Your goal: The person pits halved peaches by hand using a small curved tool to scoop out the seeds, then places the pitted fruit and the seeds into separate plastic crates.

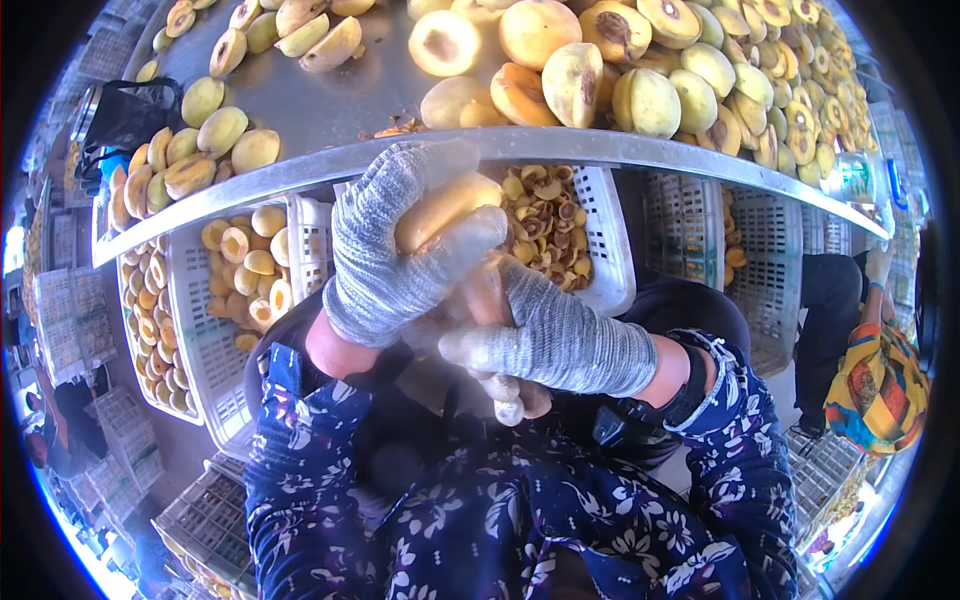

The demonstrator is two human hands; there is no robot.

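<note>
My left hand [397,247], in a grey knit glove, holds a yellow peach piece [450,210] below the front rim of a metal table [600,148]. Just below and to the right, my right hand [562,337], gloved alike, has its fingers curled around a brownish object [484,292], too blurred to name surely. Both hands are close together above my lap. On the table, whole and halved yellow peaches [540,34] are heaped at the right, with a smaller group [221,131] at the left. Beneath the hands, a white plastic crate [604,232] contains peach scraps and pits [547,232].
Left of my knees, white crates [199,322] hold peach halves [259,262]. More crates [765,277] stand under the table at the right. A black bag [131,112] is at the table's left end. A person in a colourful garment [881,382] is at the far right.
</note>
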